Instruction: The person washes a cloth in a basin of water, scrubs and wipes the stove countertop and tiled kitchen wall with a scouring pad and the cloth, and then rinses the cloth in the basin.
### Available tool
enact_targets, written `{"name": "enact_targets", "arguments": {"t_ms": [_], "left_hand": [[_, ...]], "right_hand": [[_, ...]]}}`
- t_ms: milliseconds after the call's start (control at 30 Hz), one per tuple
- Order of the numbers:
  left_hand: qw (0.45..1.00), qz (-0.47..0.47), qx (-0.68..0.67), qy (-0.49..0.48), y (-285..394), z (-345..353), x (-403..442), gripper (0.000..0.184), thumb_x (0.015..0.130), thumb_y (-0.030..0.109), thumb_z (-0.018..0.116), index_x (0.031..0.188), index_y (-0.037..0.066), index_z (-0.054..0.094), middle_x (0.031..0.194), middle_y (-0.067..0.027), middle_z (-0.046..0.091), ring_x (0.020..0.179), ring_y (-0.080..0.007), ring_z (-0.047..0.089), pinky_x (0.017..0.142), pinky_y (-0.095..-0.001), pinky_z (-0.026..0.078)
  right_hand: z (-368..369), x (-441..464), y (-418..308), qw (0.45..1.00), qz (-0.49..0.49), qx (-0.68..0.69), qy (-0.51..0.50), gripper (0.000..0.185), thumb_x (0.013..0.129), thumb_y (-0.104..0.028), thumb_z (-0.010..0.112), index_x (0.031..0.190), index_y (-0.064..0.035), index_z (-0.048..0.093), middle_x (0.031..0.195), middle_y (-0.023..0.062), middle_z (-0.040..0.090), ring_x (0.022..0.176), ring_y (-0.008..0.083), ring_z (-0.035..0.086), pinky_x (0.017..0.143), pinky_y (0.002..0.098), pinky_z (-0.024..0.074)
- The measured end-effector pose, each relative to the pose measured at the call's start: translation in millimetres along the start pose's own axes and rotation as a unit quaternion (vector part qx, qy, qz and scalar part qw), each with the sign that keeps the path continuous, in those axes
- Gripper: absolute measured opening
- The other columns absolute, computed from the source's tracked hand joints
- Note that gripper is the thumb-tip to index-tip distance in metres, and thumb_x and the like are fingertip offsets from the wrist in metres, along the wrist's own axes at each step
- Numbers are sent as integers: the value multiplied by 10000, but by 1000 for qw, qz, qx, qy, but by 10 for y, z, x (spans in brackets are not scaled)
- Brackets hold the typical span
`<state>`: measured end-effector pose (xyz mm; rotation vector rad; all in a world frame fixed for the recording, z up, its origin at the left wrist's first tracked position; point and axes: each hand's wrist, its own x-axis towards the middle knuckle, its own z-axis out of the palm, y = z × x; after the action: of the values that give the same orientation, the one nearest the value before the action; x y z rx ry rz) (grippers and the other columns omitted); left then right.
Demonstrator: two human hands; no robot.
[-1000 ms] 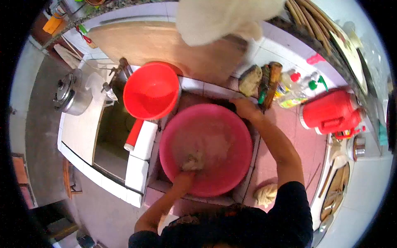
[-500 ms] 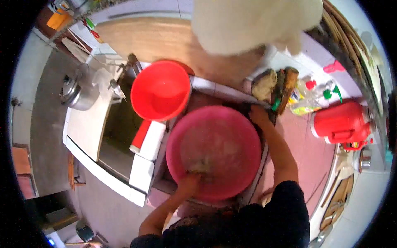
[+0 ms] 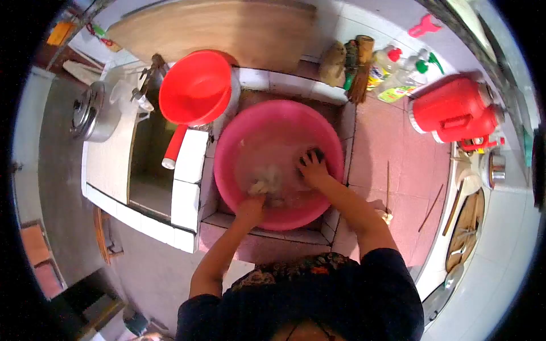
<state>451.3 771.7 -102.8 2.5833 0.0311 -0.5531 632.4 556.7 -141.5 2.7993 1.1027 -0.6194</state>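
A large pink basin [image 3: 225, 196] of cloudy water sits in a tiled recess. My left hand [image 3: 252, 209] reaches over its near left rim, with closed fingertips at a pale, crumpled thing [image 3: 259, 188] at the water. More whitish pieces lie just beside it, blurred by the water. Inside the basin's right half, my right hand [image 3: 311, 169] has its fingers curled over a small dark thing [image 3: 318, 154], pad-like in look. Its exact kind is hidden under the hand.
A red basin [image 3: 196, 85] stands at the back left beside an open sink [image 3: 151, 170]. Behind are a wooden board [image 3: 216, 34] and bottles [image 3: 382, 69]. Red thermos flasks [image 3: 449, 108] lie right. A steel pot [image 3: 99, 116] stands far left.
My right hand has come from the recess's back right corner into the basin, now over the dark thing. My left hand stays at the near left. The pale item overhead has left view.
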Motion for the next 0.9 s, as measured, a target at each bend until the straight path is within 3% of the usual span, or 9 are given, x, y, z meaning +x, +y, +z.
{"name": "enact_targets", "arguments": {"t_ms": [200, 333, 400, 467, 533, 600, 667, 733, 900], "left_hand": [[999, -7, 3, 48, 264, -261, -9, 417, 786, 174, 554, 1201, 132, 552, 1020, -200, 624, 908, -389, 606, 742, -493, 501], [999, 1, -37, -6, 42, -63, 74, 395, 803, 186, 553, 1196, 148, 568, 1057, -198, 619, 944, -388, 599, 775, -495, 492], [999, -12, -20, -25, 101, -139, 120, 383, 799, 194, 569, 1178, 136, 579, 1051, -189, 624, 944, -385, 599, 781, -481, 494], [999, 19, -32, 12, 309, -334, 110, 360, 799, 184, 575, 1153, 122, 592, 1039, -181, 628, 939, -382, 600, 786, -467, 494], [988, 92, -70, 105, 694, -839, 154, 324, 803, 157, 571, 1121, 103, 606, 1020, -176, 632, 927, -376, 601, 790, -454, 493], [955, 173, -10, 239, 913, -1205, 210, 316, 813, 95, 549, 1123, 90, 608, 1000, -165, 636, 919, -358, 603, 794, -451, 491], [935, 105, -190, 280, 1017, -1301, 306, 325, 815, 44, 548, 1134, 83, 602, 995, -163, 631, 908, -339, 603, 791, -420, 495], [931, 123, -28, 343, 1385, -1746, 242, 348, 833, 18, 562, 1178, 58, 566, 1007, -157, 626, 918, -303, 609, 795, -371, 499], [776, 79, -455, 429, 1993, -2251, 372, 401, 865, -6, 577, 1250, 11, 467, 1083, -95, 597, 986, -178, 576, 854, -292, 466]], "right_hand": [[84, 103, 9, 997, -11, -51, -61, 464, 870, -233, 517, 1330, -256, 466, 1453, 124, 320, 1349, 447, 210, 1010, 645, 261], [817, 359, 75, 994, -21, 61, 90, 399, 862, -214, 521, 1261, -233, 520, 1407, 165, 375, 1346, 421, 249, 1062, 581, 250], [143, 473, 110, 963, -15, 231, -140, 408, 861, -191, 511, 1270, -204, 512, 1378, 181, 400, 1315, 365, 330, 1058, 500, 297], [-597, 124, 45, 945, -45, 311, -96, 423, 857, -152, 498, 1280, -149, 497, 1311, 194, 458, 1241, 317, 435, 1018, 432, 362], [-1058, -122, 0, 903, -126, 348, 220, 453, 833, -94, 501, 1285, -70, 473, 1202, 197, 534, 1120, 324, 528, 932, 428, 426], [-1678, -238, 72, 794, -111, 577, 155, 468, 797, -38, 522, 1260, -20, 465, 1098, 201, 572, 1035, 374, 554, 876, 460, 447], [-2176, -220, 90, 798, -141, 576, 107, 430, 778, -8, 525, 1205, -5, 477, 1034, 214, 574, 1004, 403, 549, 854, 469, 446], [-2565, -161, 23, 827, -251, 387, 320, 387, 778, 2, 512, 1164, -6, 472, 1007, 227, 563, 995, 420, 538, 832, 473, 448], [-3215, -322, -182, 787, -283, 460, 299, 410, 803, -36, 548, 1187, -13, 405, 972, 196, 566, 932, 340, 573, 798, 426, 465]]}}
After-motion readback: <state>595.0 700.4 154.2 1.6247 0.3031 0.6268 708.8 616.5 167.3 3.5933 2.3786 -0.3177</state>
